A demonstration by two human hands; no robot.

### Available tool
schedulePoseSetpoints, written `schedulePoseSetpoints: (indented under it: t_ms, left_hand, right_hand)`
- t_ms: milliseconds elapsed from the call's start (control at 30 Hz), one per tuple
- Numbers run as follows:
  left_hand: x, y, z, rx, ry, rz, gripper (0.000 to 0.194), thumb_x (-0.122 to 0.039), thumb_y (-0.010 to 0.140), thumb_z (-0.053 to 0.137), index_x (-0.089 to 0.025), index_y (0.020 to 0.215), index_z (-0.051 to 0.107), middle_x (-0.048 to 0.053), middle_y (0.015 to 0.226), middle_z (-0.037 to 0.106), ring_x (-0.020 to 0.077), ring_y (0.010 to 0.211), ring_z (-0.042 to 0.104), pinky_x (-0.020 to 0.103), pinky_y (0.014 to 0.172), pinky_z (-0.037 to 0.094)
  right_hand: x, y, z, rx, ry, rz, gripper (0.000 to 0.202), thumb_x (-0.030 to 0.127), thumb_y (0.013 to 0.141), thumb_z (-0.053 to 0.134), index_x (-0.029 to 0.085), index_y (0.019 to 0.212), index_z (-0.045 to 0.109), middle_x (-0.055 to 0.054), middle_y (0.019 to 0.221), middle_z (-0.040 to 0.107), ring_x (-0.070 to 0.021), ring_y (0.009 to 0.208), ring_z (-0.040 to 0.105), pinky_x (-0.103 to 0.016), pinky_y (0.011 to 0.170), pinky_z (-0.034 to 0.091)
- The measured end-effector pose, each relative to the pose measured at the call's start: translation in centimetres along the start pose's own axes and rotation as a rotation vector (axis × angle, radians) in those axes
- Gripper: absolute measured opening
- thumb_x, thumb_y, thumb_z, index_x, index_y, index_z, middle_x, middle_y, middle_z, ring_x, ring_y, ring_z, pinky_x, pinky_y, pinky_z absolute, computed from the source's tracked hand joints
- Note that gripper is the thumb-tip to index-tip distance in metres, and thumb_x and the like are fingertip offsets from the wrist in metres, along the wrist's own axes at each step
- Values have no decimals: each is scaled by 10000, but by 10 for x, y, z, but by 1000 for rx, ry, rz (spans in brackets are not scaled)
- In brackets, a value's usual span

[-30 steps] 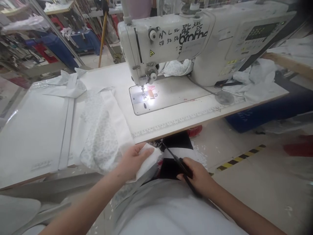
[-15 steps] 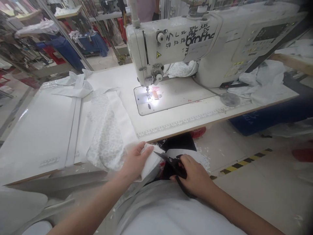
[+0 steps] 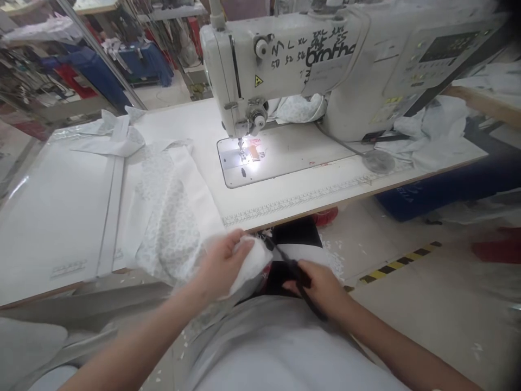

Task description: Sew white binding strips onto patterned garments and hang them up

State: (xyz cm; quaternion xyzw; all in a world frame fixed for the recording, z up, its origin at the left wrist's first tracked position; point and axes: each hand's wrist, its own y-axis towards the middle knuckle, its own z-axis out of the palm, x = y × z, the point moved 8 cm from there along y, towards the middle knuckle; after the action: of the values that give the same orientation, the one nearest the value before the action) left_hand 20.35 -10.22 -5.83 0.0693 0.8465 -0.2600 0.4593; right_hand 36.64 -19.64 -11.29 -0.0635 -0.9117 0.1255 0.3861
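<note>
In my left hand [image 3: 222,263] the edge of a white patterned fabric piece [image 3: 173,228] is pinched between thumb and fingers. The fabric hangs over the table's front edge, with most of it lying on the tabletop. My right hand [image 3: 321,285] is wrapped round the handles of black scissors [image 3: 299,271]. Their blades point up and left, just past the right end of the held fabric; whether they touch it I cannot tell. The blades look close together and are slightly blurred.
A white sewing machine [image 3: 285,65] with its needle lamp lit stands on the white table [image 3: 195,117]. A printed ruler strip [image 3: 293,196] runs along the front edge. More white fabric [image 3: 439,130] lies at the right end. Scraps litter the floor near a yellow-black tape [image 3: 401,263].
The scissor blades have moved off the fabric edge and come closer together. My left hand still pinches the cloth. The whole view has shifted slightly.
</note>
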Motion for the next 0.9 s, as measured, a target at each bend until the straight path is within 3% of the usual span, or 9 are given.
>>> schedulePoseSetpoints:
  t_ms: [133,267,367,433,500,567,700,800,900]
  left_hand:
    - [-32,36,-44,-254,331,208,303,-405,858,436,-203,938,647,25,863,676,176,779,596,261,696,441]
    - [-31,75,-64,-287,670,228,338,-393,868,415,-192,1055,612,33,742,651,180,651,575,279,643,420]
    - [-32,85,-72,-332,808,277,393,-420,868,422,-170,1155,519,63,877,636,194,694,567,300,649,424]
    - [-42,83,-70,-349,924,410,324,-382,881,409,-160,1071,547,91,1022,597,217,850,555,334,753,424]
    - [-51,80,-61,-289,1067,541,288,-333,903,358,-161,932,586,90,1043,575,233,956,516,374,862,386]
    - [-53,78,-54,-202,1153,574,302,-344,898,349,-161,882,589,86,1001,577,246,977,501,406,893,369]
    - [-50,76,-50,-108,1188,483,239,-273,791,473,-134,968,555,117,1028,558,268,986,503,389,847,413]
    - [-53,77,-55,-216,1215,453,234,-127,769,411,-107,961,542,142,999,546,275,980,507,380,835,424]
    - [-57,83,-69,-370,996,370,268,-126,782,375,-128,1001,531,100,968,567,256,951,524,361,789,454]
  right_hand:
    - [8,33,-68,-211,-169,-1,289,450,739,618,207,701,465,-9,664,547,-178,571,513,-251,481,337]
    - [9,87,-140,-431,-456,-36,352,485,724,617,156,816,536,-89,798,566,-254,720,548,-324,576,425]
    - [-1,124,-169,-486,-584,-34,413,465,727,640,95,899,578,-152,896,576,-322,885,545,-408,747,451]
    - [-2,134,-174,-523,-629,-28,422,420,750,643,56,956,585,-188,954,576,-353,961,526,-454,827,433]
    - [16,128,-164,-587,-620,-149,347,315,797,599,42,1010,579,-198,1008,576,-353,1016,507,-478,879,412]
    - [49,108,-133,-599,-524,-414,286,219,847,507,59,1078,563,-178,1067,580,-314,1062,496,-466,919,403]
    - [109,60,-33,-299,-311,-913,318,200,917,385,124,1201,507,-127,1228,551,-215,1173,457,-403,993,384]
    - [122,51,13,-269,-334,-949,352,153,913,365,127,1246,476,-89,1323,487,-196,1265,365,-383,1070,292]
    - [119,56,25,-325,-362,-858,385,141,905,382,114,1286,434,-70,1369,437,-185,1306,293,-366,1105,228]
